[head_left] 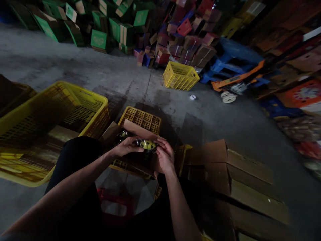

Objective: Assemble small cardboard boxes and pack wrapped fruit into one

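Note:
Between my two hands is a small yellow item with dark patches, in shiny clear wrapping (147, 144); its kind is not plain. My left hand (126, 146) pinches its left end with thumb and fingers. At the right end, my right hand (166, 154) has its fingertips closed on the wrapping. Both hands are above an open cardboard box (142, 129) with its flaps up. Inside the box, at the left, lies another shiny wrapped item (123, 134). The box rests on an upturned yellow crate (142, 117). My forearms and the dim light hide much of the box's inside.
A large yellow basket (100, 100) holding cardboard stands at the left. Brown cartons (215, 150) are at the right. Under me shows a red stool (127, 201). Further off are a yellow crate (182, 78), a roll of tape (192, 97), an orange pallet jack (238, 80) and heaped green boxes (99, 40).

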Action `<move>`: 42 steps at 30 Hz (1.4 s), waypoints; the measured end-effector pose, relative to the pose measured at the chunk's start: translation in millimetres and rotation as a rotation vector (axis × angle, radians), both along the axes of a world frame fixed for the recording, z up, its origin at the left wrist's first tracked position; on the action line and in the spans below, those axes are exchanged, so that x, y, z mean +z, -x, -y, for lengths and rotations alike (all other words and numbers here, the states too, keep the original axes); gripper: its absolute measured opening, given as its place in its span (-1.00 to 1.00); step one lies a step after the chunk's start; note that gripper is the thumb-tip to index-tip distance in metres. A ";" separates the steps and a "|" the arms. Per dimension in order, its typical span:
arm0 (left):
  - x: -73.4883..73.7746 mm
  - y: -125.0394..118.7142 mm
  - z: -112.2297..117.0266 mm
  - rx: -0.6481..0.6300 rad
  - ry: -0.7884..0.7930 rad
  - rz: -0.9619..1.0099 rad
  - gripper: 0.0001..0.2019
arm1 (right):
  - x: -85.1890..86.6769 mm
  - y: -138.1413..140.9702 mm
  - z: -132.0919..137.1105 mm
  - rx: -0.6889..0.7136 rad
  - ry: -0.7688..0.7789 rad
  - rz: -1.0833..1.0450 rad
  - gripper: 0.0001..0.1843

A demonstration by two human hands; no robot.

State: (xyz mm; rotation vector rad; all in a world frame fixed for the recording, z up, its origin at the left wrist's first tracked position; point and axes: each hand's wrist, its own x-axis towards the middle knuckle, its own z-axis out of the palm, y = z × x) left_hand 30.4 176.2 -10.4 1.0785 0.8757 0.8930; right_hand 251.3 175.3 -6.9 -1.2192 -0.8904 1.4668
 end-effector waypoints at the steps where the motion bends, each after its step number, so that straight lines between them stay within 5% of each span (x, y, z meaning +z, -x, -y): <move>1: -0.9 -0.3 -1.1 0.003 -0.022 -0.016 -0.55 | -0.5 -0.3 -0.3 0.006 -0.016 -0.005 -0.61; 9: -2.1 0.2 -2.5 0.119 -0.194 -0.186 -0.36 | -21.2 -4.9 0.3 0.018 0.029 0.043 -0.59; 13: -1.0 1.0 1.7 0.178 -0.043 -0.121 -0.19 | -19.0 -2.2 -0.2 -0.025 0.084 0.021 -0.56; 19: -14.3 -0.2 -0.8 0.172 0.245 0.035 -0.40 | -20.0 -1.7 -6.4 0.040 0.135 -0.040 -0.48; 21: -17.4 0.4 -2.0 0.222 0.271 0.020 -0.42 | -27.9 -4.3 -8.1 0.075 0.095 0.090 -0.57; 24: -20.3 3.5 -3.4 0.256 0.198 -0.066 -0.48 | -41.6 -6.6 -5.7 0.243 -0.072 0.571 -0.83; 29: -31.3 9.6 -5.4 0.304 -0.107 -0.434 -0.71 | -52.4 2.4 9.3 0.638 -0.238 1.140 -0.46; 32: -39.0 10.8 -4.9 0.225 -0.210 -0.661 -0.75 | -52.0 12.4 13.1 0.874 -0.229 1.488 -0.47; 42: -47.0 10.5 2.5 -0.148 -0.278 -1.046 -0.68 | -48.9 28.0 2.4 0.844 -0.136 1.633 -0.58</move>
